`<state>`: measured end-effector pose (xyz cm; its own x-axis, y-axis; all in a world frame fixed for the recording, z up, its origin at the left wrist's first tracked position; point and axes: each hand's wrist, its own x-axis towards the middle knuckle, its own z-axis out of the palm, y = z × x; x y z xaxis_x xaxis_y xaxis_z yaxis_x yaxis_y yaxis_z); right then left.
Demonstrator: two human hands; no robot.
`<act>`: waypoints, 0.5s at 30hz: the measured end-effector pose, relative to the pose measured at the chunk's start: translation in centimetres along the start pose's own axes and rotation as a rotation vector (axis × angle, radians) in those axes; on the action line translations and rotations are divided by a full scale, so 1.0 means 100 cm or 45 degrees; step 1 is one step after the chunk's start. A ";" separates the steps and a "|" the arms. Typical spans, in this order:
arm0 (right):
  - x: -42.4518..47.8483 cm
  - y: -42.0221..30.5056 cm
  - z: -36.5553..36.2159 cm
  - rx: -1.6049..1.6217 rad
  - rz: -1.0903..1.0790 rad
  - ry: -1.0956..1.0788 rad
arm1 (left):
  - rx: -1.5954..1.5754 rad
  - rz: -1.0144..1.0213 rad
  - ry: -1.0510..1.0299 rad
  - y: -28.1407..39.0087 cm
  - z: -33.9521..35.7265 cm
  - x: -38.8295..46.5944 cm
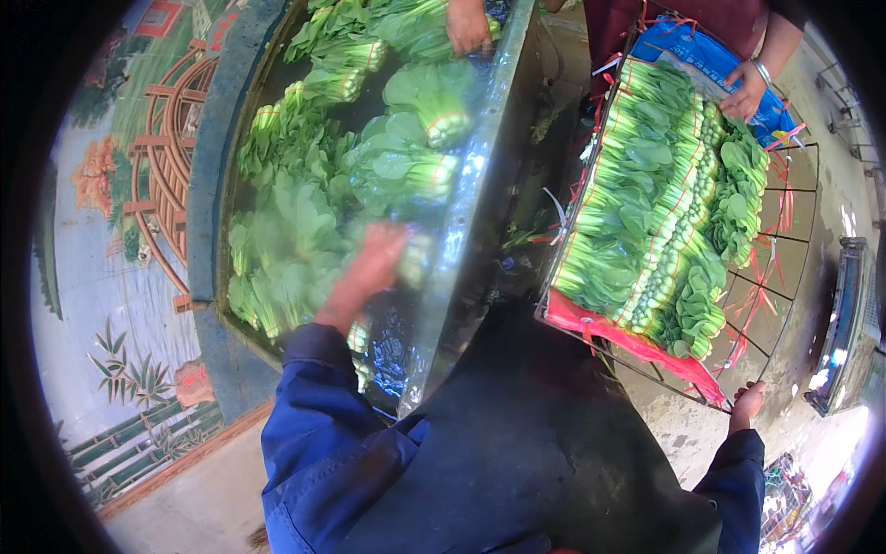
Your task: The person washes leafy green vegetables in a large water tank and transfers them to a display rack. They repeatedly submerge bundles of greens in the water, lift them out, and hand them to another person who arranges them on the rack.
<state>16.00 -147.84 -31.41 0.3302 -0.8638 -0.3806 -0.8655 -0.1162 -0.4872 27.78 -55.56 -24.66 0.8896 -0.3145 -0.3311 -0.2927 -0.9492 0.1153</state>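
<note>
My left hand [381, 260], blurred, is over a water trough [450, 235] beside a bundle of leafy greens [417, 257]; whether it grips the bundle I cannot tell. More banded bundles of bok choy-like greens [443, 128] float in the trough. At the lower right, my right hand [749, 400] is closed around the near corner of a metal wire basket [768, 356]. Packed rows of bundled greens [623, 173] lie in the basket, their pale stems bound with red bands. Red plastic sheeting [623, 334] lines its near edge, and red ties hang on the wires.
Across from me stands a co-worker, one hand [469, 29] at the trough's far end, the other [745, 91] by the basket's blue plastic sheet [706, 52]. A painted wall [104, 228] borders the trough on the left. A metal-framed object [839, 325] is at far right.
</note>
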 end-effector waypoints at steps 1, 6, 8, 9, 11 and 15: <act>-0.001 0.004 -0.003 -0.018 0.004 0.004 | -0.041 0.033 -0.074 0.037 -0.027 0.016; 0.010 0.007 0.001 -0.061 0.012 0.024 | -0.385 -0.141 0.022 0.020 -0.035 -0.003; 0.013 0.007 -0.001 -0.016 -0.010 0.020 | -0.630 -0.327 0.145 0.023 -0.038 -0.015; 0.014 0.011 0.000 0.013 -0.014 0.016 | -0.743 -0.415 0.207 0.022 -0.044 -0.021; 0.020 0.016 -0.002 0.070 0.013 -0.030 | -0.922 -0.444 0.369 0.022 -0.050 -0.034; 0.017 0.016 0.008 0.133 0.059 -0.101 | -1.552 -0.468 0.602 0.074 -0.129 -0.033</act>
<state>15.43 -149.11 -33.43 0.3231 -0.8253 -0.4632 -0.8378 -0.0218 -0.5455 27.18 -61.48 -10.62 0.9549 0.2192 -0.2002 0.2598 -0.2913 0.9207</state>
